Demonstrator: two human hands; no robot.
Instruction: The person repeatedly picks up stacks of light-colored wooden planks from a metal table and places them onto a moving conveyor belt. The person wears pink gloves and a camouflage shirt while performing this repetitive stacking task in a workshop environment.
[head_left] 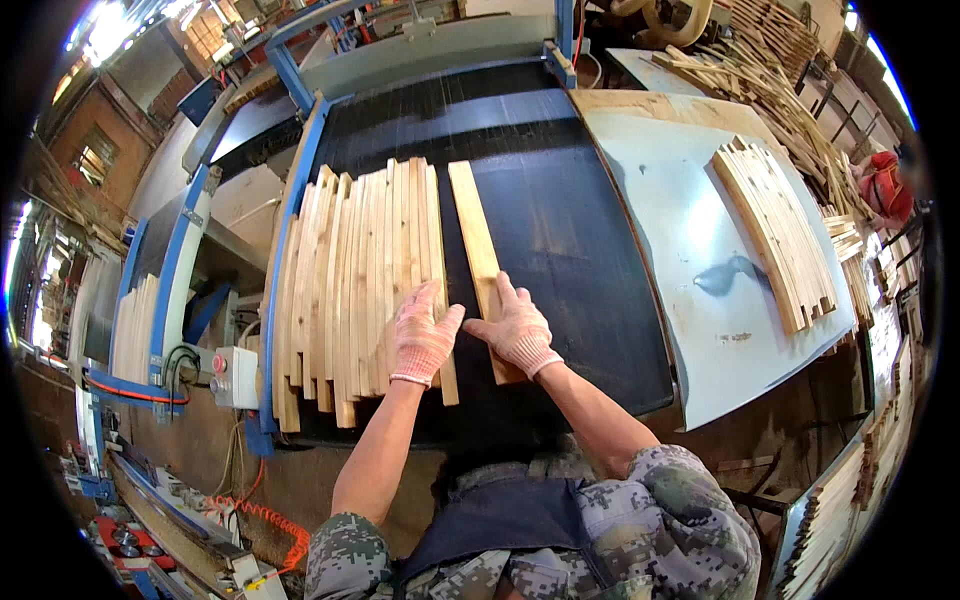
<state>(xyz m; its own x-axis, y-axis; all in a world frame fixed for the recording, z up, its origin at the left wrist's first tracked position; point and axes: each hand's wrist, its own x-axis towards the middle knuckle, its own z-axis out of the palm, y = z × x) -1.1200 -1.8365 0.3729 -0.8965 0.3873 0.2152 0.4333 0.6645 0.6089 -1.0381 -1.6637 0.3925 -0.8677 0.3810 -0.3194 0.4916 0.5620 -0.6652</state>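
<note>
A row of narrow wooden strips (pixel 345 260) lies side by side on a dark machine bed (pixel 570 240), their near ends uneven. My left hand (pixel 424 332), in a pale knit glove, rests on the right side of this row with its fingers stretched out and its thumb apart. To the right, separated by a gap, one wider wooden board (pixel 474 220) lies flat. My right hand (pixel 520 328), gloved too, straddles its near half, thumb at the left edge and fingers along the right. The board's part under my palm is hidden.
On the right, a metal-topped table (pixel 690 340) carries a stack of wooden strips (pixel 775 235). Blue frame rails (pixel 290 240) edge the bed at left, near a control box (pixel 235 377) with a red button. A wood pile (pixel 770 90) and a person in red (pixel 885 188) are at far right.
</note>
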